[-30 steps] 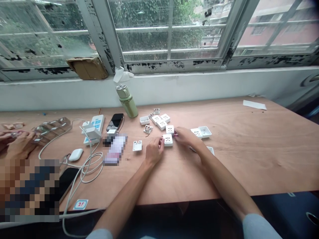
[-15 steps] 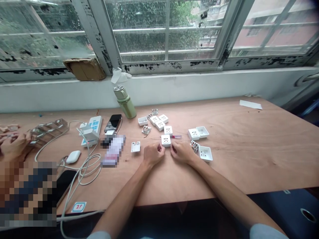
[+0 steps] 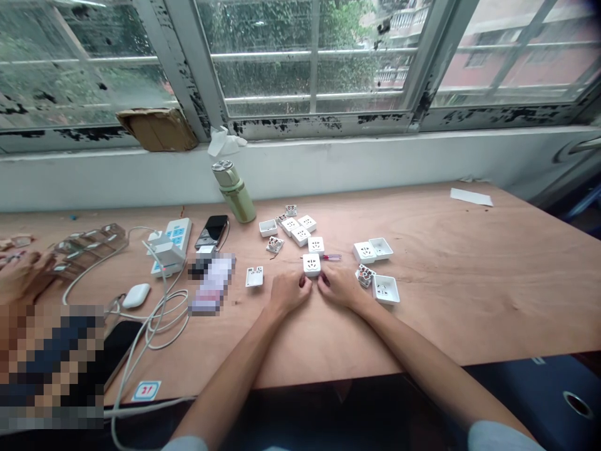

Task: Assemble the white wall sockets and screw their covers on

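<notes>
**Far left:** a co-worker's hand [image 3: 19,275], fingers curled, just beside a clear plastic compartment tray [image 3: 89,246]; anything held too small to tell.

**Cords and devices:** a white power strip with blue panels [image 3: 176,235], a black smartphone [image 3: 212,230], a white oval earbud case [image 3: 136,295], a loop of white cable [image 3: 169,310].

**Parts ahead of the hands:** a flat white rectangular back plate [image 3: 254,276], a shallow white plastic socket base [image 3: 268,227], a small cluster of square white socket faces [image 3: 300,236].

**Left hand:** [image 3: 290,291] narrow and curled, fingertips at the lower left corner of a square white socket module [image 3: 311,264]; grip impossible to tell.

**Right hand:** [image 3: 339,287] narrow and curled, fingertips at that module's lower right corner; grip equally unclear.

**Just past the right hand:** a small red-handled screwdriver [image 3: 331,257], a square white socket face [image 3: 365,252], a white open base [image 3: 385,289].

**Surface and room:** a bare plywood table [image 3: 446,326] below a white sill [image 3: 328,163] and a rain-spotted, black-flecked steel window [image 3: 310,69].
</notes>
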Motion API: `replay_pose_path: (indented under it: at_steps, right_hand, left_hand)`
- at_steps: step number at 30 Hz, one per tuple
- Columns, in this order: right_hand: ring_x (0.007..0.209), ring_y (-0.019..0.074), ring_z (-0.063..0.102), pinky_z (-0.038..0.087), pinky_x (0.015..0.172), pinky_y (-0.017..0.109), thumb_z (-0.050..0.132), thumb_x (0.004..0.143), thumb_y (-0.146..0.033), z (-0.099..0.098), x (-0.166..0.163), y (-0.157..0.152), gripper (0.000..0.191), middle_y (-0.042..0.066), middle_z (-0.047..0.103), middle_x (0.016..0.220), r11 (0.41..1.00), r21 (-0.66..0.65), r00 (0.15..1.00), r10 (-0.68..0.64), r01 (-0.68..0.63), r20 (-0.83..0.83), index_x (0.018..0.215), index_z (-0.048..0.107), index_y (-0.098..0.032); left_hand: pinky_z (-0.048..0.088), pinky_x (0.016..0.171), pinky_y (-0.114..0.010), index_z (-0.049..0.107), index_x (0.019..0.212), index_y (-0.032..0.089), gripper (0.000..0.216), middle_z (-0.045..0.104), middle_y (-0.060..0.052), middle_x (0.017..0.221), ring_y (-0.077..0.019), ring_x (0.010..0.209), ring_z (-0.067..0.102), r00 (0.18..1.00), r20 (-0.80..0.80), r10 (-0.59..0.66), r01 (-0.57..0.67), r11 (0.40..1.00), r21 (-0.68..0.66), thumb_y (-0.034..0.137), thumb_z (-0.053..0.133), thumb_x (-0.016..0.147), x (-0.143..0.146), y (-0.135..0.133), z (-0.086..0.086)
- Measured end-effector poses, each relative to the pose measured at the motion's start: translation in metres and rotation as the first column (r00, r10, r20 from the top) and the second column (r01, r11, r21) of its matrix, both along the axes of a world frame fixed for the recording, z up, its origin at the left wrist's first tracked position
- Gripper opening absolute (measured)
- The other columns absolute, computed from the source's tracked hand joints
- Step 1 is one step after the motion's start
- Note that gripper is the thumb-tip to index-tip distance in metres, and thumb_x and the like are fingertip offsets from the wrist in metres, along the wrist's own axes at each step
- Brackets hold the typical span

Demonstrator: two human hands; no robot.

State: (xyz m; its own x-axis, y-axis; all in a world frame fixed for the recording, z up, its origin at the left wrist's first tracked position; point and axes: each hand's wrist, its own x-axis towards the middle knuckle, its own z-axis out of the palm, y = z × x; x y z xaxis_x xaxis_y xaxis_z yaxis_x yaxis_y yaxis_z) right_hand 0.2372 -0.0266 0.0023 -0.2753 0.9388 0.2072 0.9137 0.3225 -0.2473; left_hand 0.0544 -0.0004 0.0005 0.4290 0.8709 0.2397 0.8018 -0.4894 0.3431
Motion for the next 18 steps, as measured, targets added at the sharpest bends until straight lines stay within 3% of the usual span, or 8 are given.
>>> replay_pose_path:
  at_steps: [18]
  right_hand:
    - [0.067,0.0168,0.056,0.026,0.060,0.029,0.046,0.088,-0.026,-0.0077,0.0000,0.0026,0.014,0.005,0.068,0.081,0.998,0.055,0.999,-0.009,0.011,-0.039,0.082,0.056,-0.019]
  left_hand:
    - [0.022,0.055,-0.029,0.060,0.069,0.020,0.023,0.067,-0.003,0.069,-0.0162,0.059,0.055,0.999,-0.038,0.020,-0.021,1.000,-0.022,0.031,0.047,0.084,0.0011,0.0006,0.0010]
